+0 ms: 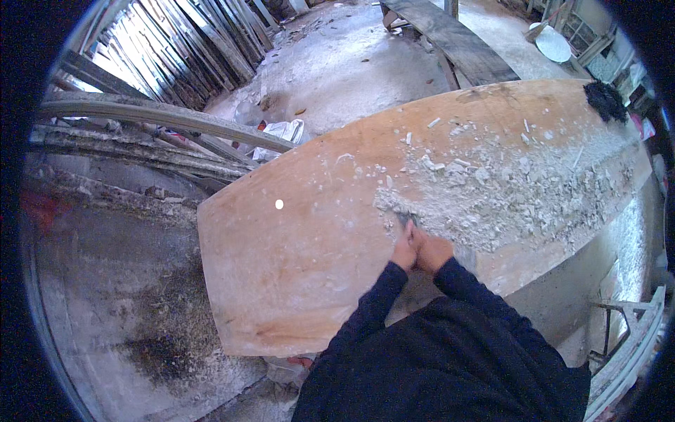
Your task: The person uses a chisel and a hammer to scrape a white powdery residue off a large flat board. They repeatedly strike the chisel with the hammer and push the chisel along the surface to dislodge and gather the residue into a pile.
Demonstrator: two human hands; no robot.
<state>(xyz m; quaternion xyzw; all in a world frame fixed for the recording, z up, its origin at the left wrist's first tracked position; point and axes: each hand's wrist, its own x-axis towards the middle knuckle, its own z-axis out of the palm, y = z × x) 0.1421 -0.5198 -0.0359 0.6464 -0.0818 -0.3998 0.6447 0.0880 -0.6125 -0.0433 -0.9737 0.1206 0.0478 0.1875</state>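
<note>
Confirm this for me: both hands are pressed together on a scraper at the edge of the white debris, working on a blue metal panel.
Not quite. The left hand and right hand do meet on a scraper at the edge of the white debris, but the head view shows a brown wooden board, not a blue metal panel.

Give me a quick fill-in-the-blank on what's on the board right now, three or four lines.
1. Both hands, left hand and right hand, are pressed together on a ____ whose blade meets the board.
2. The wooden board is scraped bare on its ____ half.
3. The white flaky debris covers the board's ____ half.
4. A black clump sits at the board's far ____ corner.

Missing words: scraper; left; right; right
</note>
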